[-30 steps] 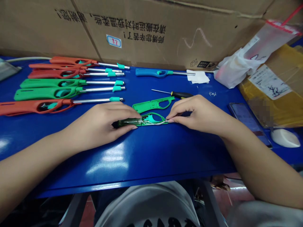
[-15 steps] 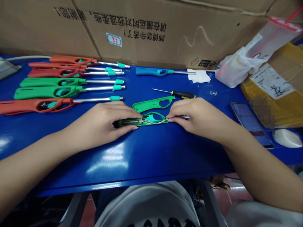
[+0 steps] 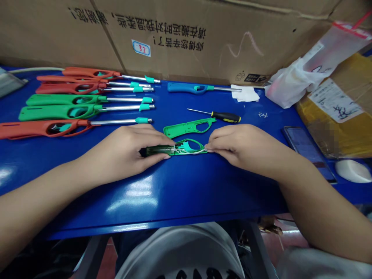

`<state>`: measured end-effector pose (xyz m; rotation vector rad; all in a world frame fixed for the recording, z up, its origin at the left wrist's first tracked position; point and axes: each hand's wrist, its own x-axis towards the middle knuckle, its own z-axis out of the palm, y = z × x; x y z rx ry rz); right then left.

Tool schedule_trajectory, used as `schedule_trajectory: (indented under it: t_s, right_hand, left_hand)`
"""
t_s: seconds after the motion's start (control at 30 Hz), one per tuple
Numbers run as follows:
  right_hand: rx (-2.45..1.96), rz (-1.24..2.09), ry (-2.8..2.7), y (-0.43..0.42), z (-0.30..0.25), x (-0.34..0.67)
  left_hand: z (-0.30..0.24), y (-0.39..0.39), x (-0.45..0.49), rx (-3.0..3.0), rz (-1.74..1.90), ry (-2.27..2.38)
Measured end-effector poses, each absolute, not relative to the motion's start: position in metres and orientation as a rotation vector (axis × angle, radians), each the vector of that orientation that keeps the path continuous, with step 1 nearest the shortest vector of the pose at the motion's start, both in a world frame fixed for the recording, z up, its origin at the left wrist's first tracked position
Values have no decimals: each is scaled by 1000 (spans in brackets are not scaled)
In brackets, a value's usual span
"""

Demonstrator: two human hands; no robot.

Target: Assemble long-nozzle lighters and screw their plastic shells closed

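Note:
An opened green lighter half-shell (image 3: 190, 153) lies face up on the table, with a teal trigger (image 3: 186, 146), a dark clear fuel tank (image 3: 159, 150) and thin white wires (image 3: 197, 151) inside. My left hand (image 3: 128, 149) grips its handle end, thumb in front and fingers behind. At the shell's front end my right hand (image 3: 232, 145) pinches the wires between thumb and fingertips; the fingers hide their ends. Just behind lies the matching green cover half (image 3: 186, 128), loose and inner side up. A screwdriver (image 3: 225, 116) with a black-and-yellow handle rests behind my right hand.
Several red and green long-nosed lighters (image 3: 61, 112) lie in a row at left. A blue lighter (image 3: 188, 88) lies by white paper (image 3: 245, 93). Small screws (image 3: 263, 114), a phone (image 3: 308, 153), a white mouse (image 3: 353, 171) and a wrapped parcel (image 3: 340, 104) are at right. A cardboard box (image 3: 186, 38) stands behind.
My right hand has turned slightly and shifted a little; the metal rod that showed beyond its fingers is now hidden. My left hand stays on the shell. The view has moved slightly.

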<state>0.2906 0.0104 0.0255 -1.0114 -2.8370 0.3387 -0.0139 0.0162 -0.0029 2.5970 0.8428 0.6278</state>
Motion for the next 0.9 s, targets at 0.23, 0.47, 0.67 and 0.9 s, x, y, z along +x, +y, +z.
schedule_trajectory:
  t_s: [0.23,0.47,0.67,0.9]
  right_hand:
    - [-1068,317,-2835,9,22,288]
    - [-1057,511,-2685,15,21,288]
    - [-942,522,-2698,17,21,292]
    - [-893,361,-2820,13,24,290]
  left_hand:
    - [-4,18,-14,2580,619,868]
    - [-5,18,-15,2597,639,830]
    - [-6,19,-15,2603,637,814]
    - [1,18,-15,2677,551,798]
